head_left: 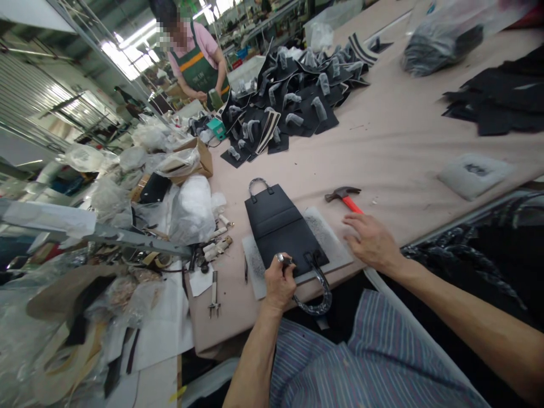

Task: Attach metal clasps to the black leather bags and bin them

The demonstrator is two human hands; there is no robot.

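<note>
A black bag panel (278, 224) with two wrapped handles lies across a speckled white slab (325, 235). The near handle (321, 300) hangs over the table's front edge; the far handle (258, 184) rests on the table. My left hand (280, 283) is closed on a small metal tool (284, 259), held at the panel's near left part. To the right, my right hand (369, 241) has its fingers apart, beside the red grip of a hammer (351, 201). The hammer lies on the table, its head pointing away from me.
Several black pieces with wrapped handles (293, 96) are heaped at the back. Black sheets (505, 93) and a white block (474, 174) lie at right. Plastic bags (191, 209), a caliper-like tool (214, 294) and a metal bar (140, 241) stand left. A person (198, 56) works beyond.
</note>
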